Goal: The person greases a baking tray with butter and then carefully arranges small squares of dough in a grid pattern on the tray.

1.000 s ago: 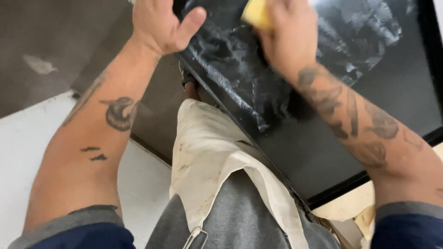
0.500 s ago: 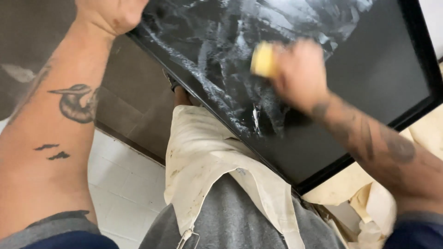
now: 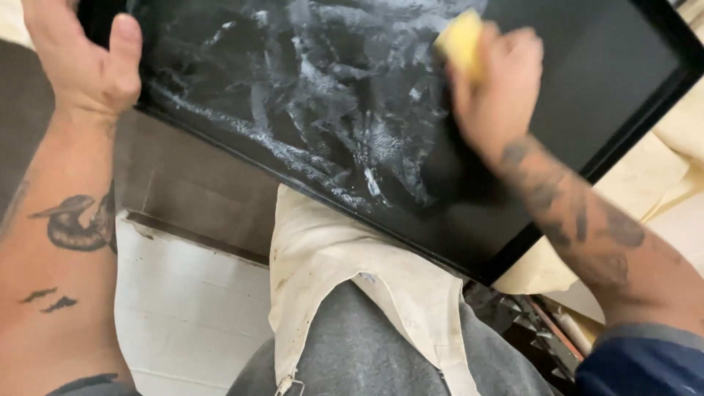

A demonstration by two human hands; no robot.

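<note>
Left hand (image 3: pixel 84 62) grips the edge of the black-framed panel (image 3: pixel 587 95) — right hand (image 3: pixel 495 95) presses a yellow sponge (image 3: pixel 460 40) onto its glass (streaked white).

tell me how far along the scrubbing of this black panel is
Roughly the left half of the black framed panel is smeared with white soapy streaks, so that part looks scrubbed. The right hand presses a yellow sponge at the foam's edge while the left hand has a grip on the frame. The right side is bare, and no foam is rinsed off.
</note>
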